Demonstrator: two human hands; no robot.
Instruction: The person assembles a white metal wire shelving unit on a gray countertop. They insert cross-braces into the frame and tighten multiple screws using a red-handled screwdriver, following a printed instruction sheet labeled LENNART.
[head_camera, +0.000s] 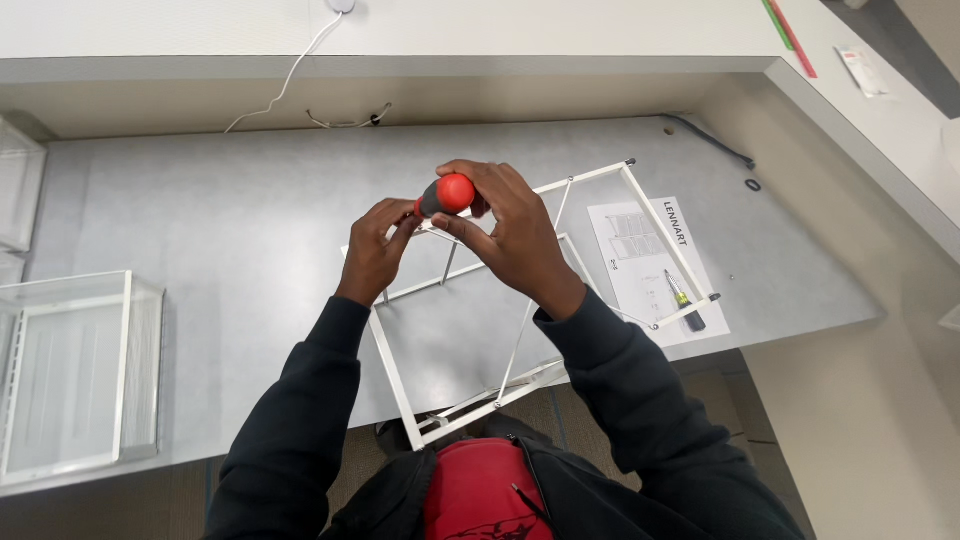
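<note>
Gripping the red-handled screwdriver (447, 195), the right hand (510, 235) closes round it above the white wire frame (455, 330) on the desk (200, 230); the left hand (375, 250) pinches the frame's top corner beside the tool.

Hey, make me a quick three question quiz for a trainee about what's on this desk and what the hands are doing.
1. True or false: the right hand grips a blue screwdriver.
2. What does the left hand steady?
A. white metal frame
B. clear drawer
C. instruction sheet
3. Fill in: the clear drawer lies to the person's ____.

Key: 1 false, the screwdriver has a red handle; 2 A; 3 left.
</note>
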